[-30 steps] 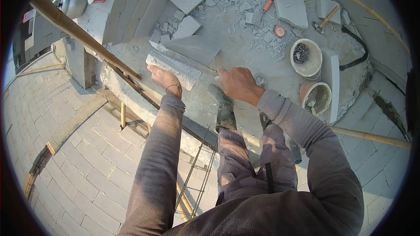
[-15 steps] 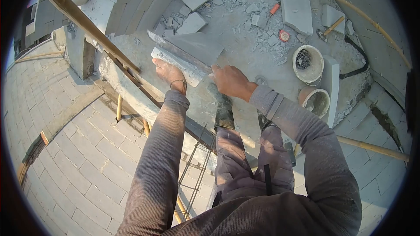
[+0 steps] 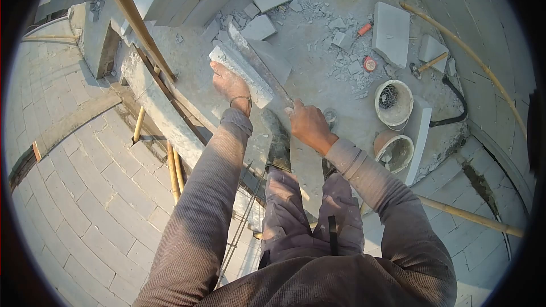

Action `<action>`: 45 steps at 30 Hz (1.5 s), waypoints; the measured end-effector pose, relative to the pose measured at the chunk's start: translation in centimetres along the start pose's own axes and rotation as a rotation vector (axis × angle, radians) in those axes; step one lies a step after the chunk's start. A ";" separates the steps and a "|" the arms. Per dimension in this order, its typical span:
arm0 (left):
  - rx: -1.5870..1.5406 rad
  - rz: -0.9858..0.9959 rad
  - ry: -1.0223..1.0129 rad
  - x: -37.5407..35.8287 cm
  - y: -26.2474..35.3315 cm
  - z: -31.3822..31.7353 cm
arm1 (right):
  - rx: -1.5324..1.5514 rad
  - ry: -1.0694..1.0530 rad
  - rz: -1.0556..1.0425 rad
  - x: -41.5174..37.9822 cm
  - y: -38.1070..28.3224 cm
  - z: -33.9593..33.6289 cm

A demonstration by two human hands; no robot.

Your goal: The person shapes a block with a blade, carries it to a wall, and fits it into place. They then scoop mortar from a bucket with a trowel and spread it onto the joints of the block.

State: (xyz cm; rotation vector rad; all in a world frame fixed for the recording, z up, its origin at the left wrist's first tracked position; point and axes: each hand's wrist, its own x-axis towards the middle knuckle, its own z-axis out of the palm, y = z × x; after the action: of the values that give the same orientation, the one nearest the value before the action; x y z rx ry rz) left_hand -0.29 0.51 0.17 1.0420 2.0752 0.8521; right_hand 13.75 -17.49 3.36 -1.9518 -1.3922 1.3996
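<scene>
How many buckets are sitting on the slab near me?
2. One bucket stands right of the right hand, with dark stuff inside. The other bucket sits just below it, closer to the slab edge. None seem hidden.

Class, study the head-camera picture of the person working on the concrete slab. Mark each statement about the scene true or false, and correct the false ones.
1. The left hand holds a long pale block. True.
2. The right hand grips a hammer. False: it grips a long flat blade lying against the block; the hammer lies apart on the slab.
3. Two buckets stand to the right of the hands. True.
4. The slab is swept clean. False: rubble is scattered on it.
</scene>
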 end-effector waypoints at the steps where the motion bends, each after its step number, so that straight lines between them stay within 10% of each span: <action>1: 0.061 -0.020 -0.026 0.1 0.5 0.1 | -0.004 0.011 -0.001 0.5 -0.2 0.2; 8: 0.114 -0.023 -0.012 0.3 -0.1 -0.1 | 0.435 -0.229 0.120 1.4 -1.5 -3.0; 13: 0.065 -0.020 -0.023 0.3 -0.2 -0.2 | 0.110 0.389 -0.084 1.0 -0.8 -3.6; 16: 0.090 -0.053 -0.045 -0.2 0.9 -0.7 | -0.057 0.022 -0.127 0.8 2.2 -0.7; 22: 0.140 -0.045 -0.011 -0.5 1.1 -0.7 | 0.214 0.321 -0.020 1.4 1.4 -1.0; 38: -0.064 -0.088 -0.085 0.3 -0.2 0.2 | 0.058 0.015 -0.061 0.5 -1.3 -3.4; 45: -0.448 -0.232 -0.209 0.4 -0.9 1.2 | -0.048 0.215 -0.204 -1.0 -8.0 -4.4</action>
State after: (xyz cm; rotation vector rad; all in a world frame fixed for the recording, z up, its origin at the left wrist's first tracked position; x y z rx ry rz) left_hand 0.07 0.75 -1.34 0.6067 1.6833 0.9816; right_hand 13.49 -13.70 11.69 -1.8653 -1.4859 1.0412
